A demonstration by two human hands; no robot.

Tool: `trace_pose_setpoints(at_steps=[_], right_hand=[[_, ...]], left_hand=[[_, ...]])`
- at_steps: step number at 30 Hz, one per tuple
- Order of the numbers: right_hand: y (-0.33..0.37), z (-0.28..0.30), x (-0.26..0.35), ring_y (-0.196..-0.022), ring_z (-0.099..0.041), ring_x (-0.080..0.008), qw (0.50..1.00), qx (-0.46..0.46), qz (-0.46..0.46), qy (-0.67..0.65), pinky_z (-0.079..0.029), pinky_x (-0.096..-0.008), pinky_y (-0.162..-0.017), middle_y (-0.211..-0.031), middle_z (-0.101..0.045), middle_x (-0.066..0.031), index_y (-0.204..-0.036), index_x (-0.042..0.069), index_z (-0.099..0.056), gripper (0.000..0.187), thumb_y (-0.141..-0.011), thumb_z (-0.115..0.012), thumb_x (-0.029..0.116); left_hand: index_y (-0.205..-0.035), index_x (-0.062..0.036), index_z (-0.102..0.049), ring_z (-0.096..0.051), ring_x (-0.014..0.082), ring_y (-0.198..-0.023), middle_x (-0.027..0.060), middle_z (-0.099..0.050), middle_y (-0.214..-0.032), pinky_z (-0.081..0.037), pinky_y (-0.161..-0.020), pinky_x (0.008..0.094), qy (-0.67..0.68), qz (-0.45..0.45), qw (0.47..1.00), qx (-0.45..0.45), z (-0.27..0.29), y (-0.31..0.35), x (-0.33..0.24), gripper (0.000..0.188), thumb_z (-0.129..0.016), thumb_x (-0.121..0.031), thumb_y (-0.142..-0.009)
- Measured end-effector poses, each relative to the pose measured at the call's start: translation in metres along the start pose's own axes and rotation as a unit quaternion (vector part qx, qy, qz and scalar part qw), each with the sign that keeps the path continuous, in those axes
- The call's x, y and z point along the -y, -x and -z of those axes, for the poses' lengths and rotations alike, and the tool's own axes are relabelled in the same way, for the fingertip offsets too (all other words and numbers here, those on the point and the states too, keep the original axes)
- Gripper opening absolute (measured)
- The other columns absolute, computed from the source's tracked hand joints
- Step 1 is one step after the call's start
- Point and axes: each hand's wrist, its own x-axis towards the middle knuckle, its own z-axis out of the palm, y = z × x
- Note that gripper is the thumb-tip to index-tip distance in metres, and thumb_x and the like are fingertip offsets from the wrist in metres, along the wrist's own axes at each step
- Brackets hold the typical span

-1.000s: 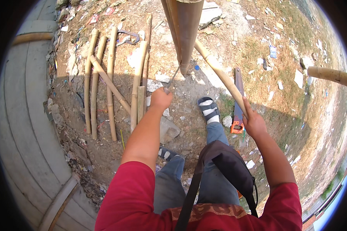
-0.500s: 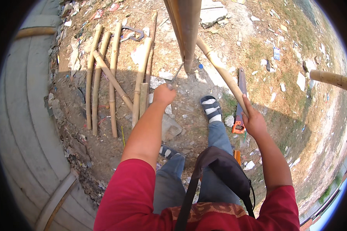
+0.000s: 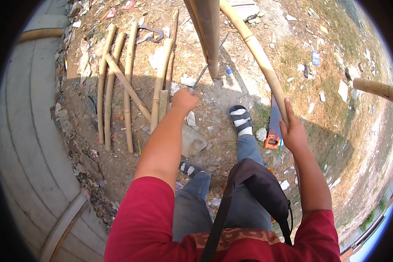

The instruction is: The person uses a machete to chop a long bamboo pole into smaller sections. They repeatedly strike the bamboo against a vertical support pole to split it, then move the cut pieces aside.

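Observation:
My left hand (image 3: 184, 100) is closed round the near end of a long, thin, dark metal tool (image 3: 201, 75). Its kind is unclear. The tool slants up and away, passing behind the foot of an upright bamboo post (image 3: 212, 39). On the right, my right hand (image 3: 294, 131) grips a bamboo pole (image 3: 257, 50), fingers lying along it and the thumb on the other side. This pole runs up and left to the top of the post. Partly behind it, beside my right hand, a handsaw (image 3: 273, 140) with an orange handle lies on the ground.
Several cut bamboo poles (image 3: 129, 87) lie on the ground at left, with a dark C-shaped frame (image 3: 153, 36) by their far ends. A grey wall (image 3: 35, 131) stands at far left. Another bamboo (image 3: 375, 90) juts in from the right. Stones and litter surround my feet.
The bamboo pole in my right hand has shifted, its far end now up beside the top of the post. More of the left hand's thin tool shows, extending beyond the post.

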Motion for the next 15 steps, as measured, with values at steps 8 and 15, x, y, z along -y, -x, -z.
trace_pose_setpoints(at_steps=[8,15], right_hand=[[0.0,-0.029,-0.006,-0.085,-0.067,-0.0457,0.98,0.155,-0.072,0.101,-0.052,-0.0549,-0.073,-0.093,-0.065,-0.0278,-0.162,0.029,-0.022,0.08,-0.095,-0.063,0.015],[-0.009,0.007,0.01,-0.085,-0.067,-0.0458,0.993,-0.107,0.04,-0.038,-0.053,-0.053,-0.072,-0.093,-0.066,-0.0285,-0.162,0.026,-0.024,0.075,-0.097,-0.061,0.015]], left_hand=[[-0.105,0.0017,-0.072,-0.069,0.0404,-0.103,0.0255,-0.072,-0.106,-0.054,-0.092,0.0452,-0.028,0.013,0.999,0.011,0.0,-0.004,-0.008,0.038,-0.064,-0.029,-0.085],[-0.105,0.0027,-0.071,-0.068,0.0419,-0.104,0.0273,-0.071,-0.106,-0.053,-0.092,0.0465,-0.023,0.02,0.999,0.015,0.003,0.0,-0.005,0.04,-0.063,-0.03,-0.084]])
